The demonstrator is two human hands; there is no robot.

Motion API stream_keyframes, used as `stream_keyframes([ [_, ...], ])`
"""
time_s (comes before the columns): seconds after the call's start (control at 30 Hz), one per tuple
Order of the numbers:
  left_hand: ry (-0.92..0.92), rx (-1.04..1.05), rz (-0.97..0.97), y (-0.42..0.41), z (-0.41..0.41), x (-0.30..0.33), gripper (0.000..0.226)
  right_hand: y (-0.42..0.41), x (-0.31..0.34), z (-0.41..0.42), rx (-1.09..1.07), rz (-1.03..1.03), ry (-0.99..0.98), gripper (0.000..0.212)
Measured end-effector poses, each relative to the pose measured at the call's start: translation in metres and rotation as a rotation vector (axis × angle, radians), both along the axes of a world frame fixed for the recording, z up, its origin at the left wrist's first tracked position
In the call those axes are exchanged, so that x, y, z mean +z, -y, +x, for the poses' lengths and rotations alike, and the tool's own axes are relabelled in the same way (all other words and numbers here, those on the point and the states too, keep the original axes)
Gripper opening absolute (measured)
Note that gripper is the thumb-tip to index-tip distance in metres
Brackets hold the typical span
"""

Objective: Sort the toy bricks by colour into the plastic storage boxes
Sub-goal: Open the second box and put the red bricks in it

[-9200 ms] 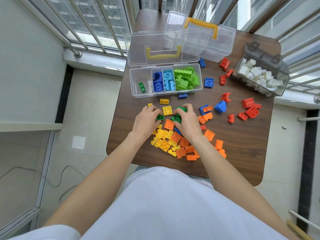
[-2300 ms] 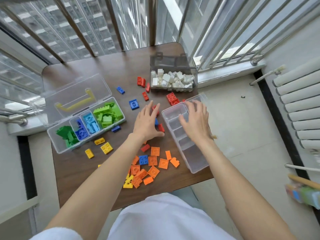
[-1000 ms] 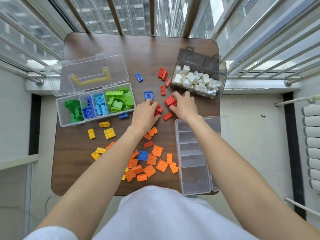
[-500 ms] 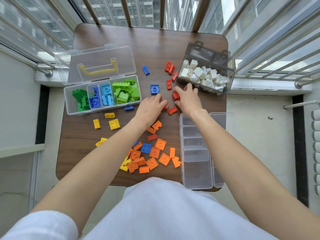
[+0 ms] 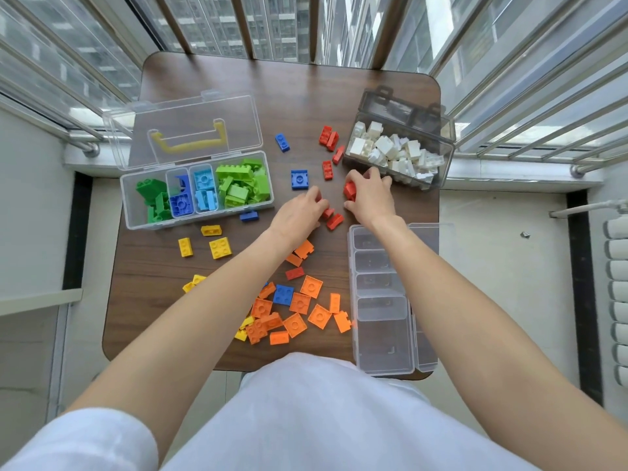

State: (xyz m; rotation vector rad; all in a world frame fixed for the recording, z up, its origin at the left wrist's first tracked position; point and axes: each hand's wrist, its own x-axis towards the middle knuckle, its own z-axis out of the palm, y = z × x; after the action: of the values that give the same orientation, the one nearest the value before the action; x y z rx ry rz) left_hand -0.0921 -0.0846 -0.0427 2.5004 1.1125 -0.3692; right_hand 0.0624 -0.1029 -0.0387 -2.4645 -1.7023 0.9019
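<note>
Right hand [image 5: 370, 198] grip curled round red brick [image 5: 350, 190]; left hand [image 5: 299, 215] grip unclear. Gather all reds, then drop into empty box [image 5: 382, 367].

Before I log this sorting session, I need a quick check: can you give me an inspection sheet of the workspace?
Surface: wooden table, bricks scattered on it.
Job's things: open storage box holding green and blue bricks; smoky box of white bricks; empty divided box; loose red bricks, orange bricks, yellow bricks.
Clutter: nothing seen.
Grippers: left hand on red bricks, grip unclear; right hand grips a red brick.
Cables: nothing seen.
Surroundings: window railings, tiled floor.
</note>
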Motion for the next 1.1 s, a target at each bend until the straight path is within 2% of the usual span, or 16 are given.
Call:
stream_keyframes([
  [0.1,0.048,0.122,-0.054,0.002,0.002,-0.002,0.051,-0.002,-0.001,0.003,-0.020,0.033,-0.035,0.032],
  [0.2,0.114,0.210,-0.073,0.003,0.002,-0.005,0.056,0.001,0.003,0.004,-0.032,0.100,-0.098,0.028],
  [0.37,0.113,0.253,-0.080,0.014,0.010,-0.003,0.072,0.025,0.033,0.006,-0.178,0.260,-0.326,0.028],
  [0.43,0.093,0.242,-0.044,0.018,0.015,-0.005,0.067,0.045,0.048,0.010,-0.282,0.306,-0.443,0.025],
  [0.6,0.120,0.248,-0.034,0.019,0.022,-0.006,0.034,0.093,0.061,0.019,-0.575,0.331,-0.720,0.024],
  [0.67,0.142,0.253,-0.048,0.019,0.019,-0.007,0.028,0.102,0.062,0.020,-0.624,0.320,-0.769,0.024],
  [0.73,0.163,0.252,-0.045,0.020,0.017,-0.009,0.025,0.110,0.061,0.021,-0.603,0.328,-0.722,0.024],
  [0.8,0.168,0.248,-0.049,0.022,0.016,-0.010,0.029,0.115,0.060,0.021,-0.495,0.324,-0.558,0.025],
  [0.93,0.138,0.183,-0.074,0.026,0.022,-0.007,0.060,0.113,0.064,0.014,-0.190,0.228,-0.247,0.027],
  [0.97,0.115,0.146,-0.074,0.027,0.024,-0.006,0.062,0.110,0.066,0.012,-0.127,0.201,-0.188,0.027],
  [1.1,0.050,0.067,-0.003,0.027,0.026,-0.007,0.035,0.097,0.070,0.007,0.090,0.133,-0.004,0.030],
])
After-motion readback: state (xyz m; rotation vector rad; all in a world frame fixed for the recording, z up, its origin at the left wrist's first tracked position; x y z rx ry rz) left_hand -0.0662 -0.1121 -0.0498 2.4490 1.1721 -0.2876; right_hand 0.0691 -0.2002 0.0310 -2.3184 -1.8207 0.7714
